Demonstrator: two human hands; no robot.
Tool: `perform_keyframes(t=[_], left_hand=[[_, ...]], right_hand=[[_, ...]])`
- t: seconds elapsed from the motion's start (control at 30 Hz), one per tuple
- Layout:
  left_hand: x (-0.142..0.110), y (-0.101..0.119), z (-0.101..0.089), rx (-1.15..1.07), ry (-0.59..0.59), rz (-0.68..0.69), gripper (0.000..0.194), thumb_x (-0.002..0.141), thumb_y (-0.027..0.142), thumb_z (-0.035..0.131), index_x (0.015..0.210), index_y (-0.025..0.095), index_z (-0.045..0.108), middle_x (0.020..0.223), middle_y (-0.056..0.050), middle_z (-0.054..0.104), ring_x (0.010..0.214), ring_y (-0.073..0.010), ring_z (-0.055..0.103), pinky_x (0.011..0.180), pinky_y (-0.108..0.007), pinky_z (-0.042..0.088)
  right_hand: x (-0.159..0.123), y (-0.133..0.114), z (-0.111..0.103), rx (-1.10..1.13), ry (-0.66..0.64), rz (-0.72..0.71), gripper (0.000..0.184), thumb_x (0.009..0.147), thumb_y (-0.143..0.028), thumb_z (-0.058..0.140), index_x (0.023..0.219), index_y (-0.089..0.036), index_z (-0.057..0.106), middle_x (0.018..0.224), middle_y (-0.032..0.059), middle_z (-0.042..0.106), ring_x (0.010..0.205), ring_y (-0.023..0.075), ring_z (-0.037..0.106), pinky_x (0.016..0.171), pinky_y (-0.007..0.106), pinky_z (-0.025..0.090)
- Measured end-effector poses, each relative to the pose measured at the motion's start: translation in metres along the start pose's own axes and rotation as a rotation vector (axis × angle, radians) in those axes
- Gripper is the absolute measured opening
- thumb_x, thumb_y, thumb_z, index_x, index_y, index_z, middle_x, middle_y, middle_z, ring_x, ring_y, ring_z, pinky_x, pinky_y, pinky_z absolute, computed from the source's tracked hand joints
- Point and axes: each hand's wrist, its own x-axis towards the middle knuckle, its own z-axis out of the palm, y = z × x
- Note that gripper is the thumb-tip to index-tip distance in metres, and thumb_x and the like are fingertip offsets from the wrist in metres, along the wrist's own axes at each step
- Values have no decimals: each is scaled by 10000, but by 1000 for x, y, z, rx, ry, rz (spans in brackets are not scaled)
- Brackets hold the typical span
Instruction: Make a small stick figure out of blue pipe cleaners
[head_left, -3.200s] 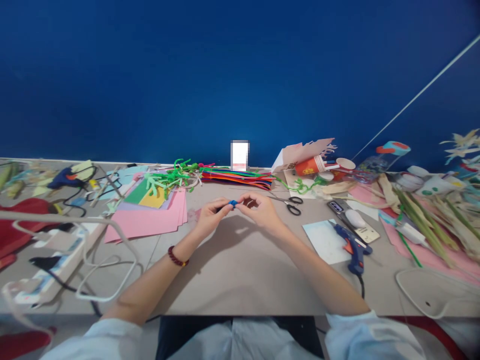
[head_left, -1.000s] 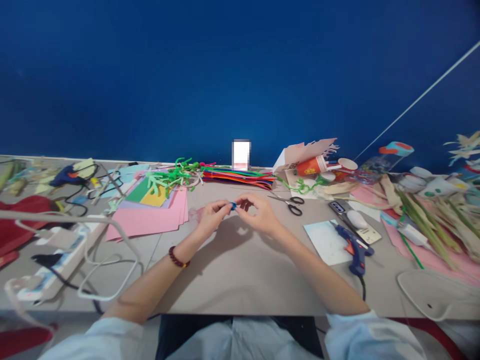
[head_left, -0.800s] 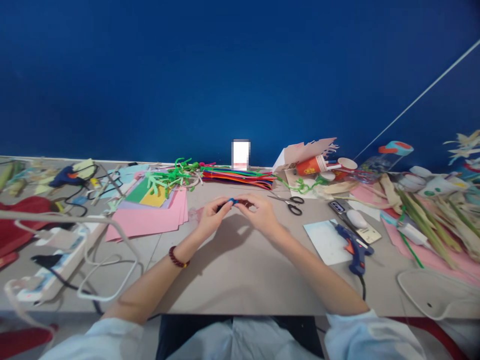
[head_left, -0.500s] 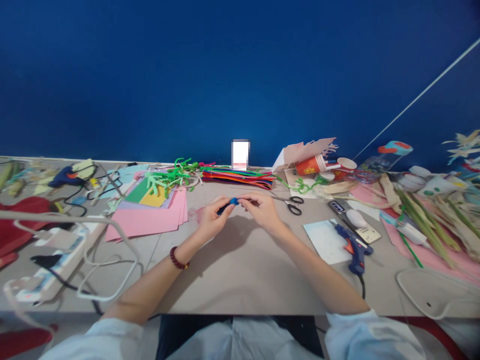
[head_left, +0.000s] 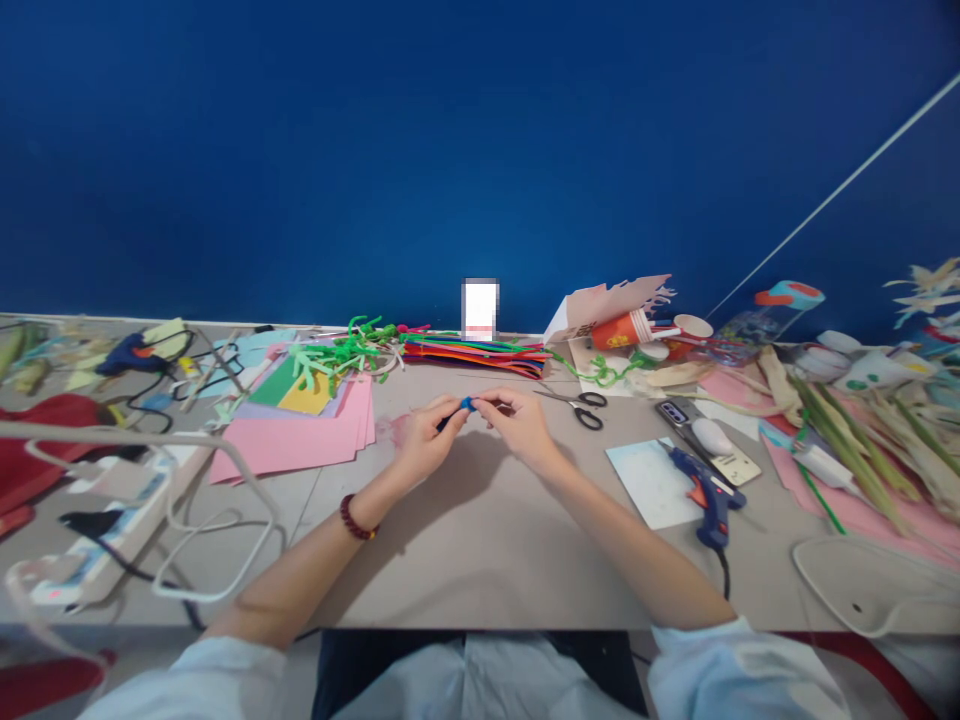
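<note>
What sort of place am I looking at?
Probably a craft worktable: a bundle of colored pipe cleaners, scissors and what looks like a glue gun lie on the table.

The small blue piece (head_left: 469, 403) looks matt (its texture is too small to tell). The tabletop (head_left: 487, 560) is smooth with a dull finish, the pink sheets (head_left: 289, 450) matt paper. Fuzzy fibre covers the bundled stems (head_left: 472, 355). The scissors (head_left: 589, 418) have plastic handles and metal blades; the glue gun (head_left: 718, 503) is plastic, the sleeve (head_left: 750, 675) soft, creased cloth.
</note>
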Motion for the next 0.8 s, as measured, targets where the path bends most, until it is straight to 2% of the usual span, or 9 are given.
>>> perform_keyframes(t=[0.13,0.3,0.43,0.57,0.8], left_hand=[[1,1,0,-184,-40,-149,292,869,390,504,722,160,607,651,3,499,598,-107,446,581,-235,373],[2,2,-2,-455,-164,-395,356,832,449,527,665,143,599,637,-21,545,630,-127,491,613,-252,387],[3,2,-2,-522,-112,-493,410,814,497,525,622,142,597,613,-30,554,618,-135,495,615,-266,380],[3,2,-3,-420,-44,-496,446,812,492,530,522,153,547,535,-1,480,567,-115,423,567,-258,323],[4,2,-5,-421,-46,-389,392,802,399,546,489,165,509,553,3,472,603,-122,436,603,-259,353]], right_hand=[[-2,2,2,-12,9,-54,199,763,-362,645,831,-195,728,893,66,700,701,140,620,551,243,494],[-3,3,1,-73,20,-137,160,792,-321,634,861,-216,733,888,60,693,739,150,627,587,259,508],[-5,-3,1,-139,8,-221,134,813,-284,622,854,-227,737,827,50,682,758,155,615,631,270,500],[-9,-7,2,-217,-13,-263,135,825,-272,619,872,-236,741,775,41,648,687,141,576,619,274,474],[-7,-7,1,-224,-41,-234,137,806,-310,646,863,-228,740,800,41,626,656,129,552,589,265,451]])
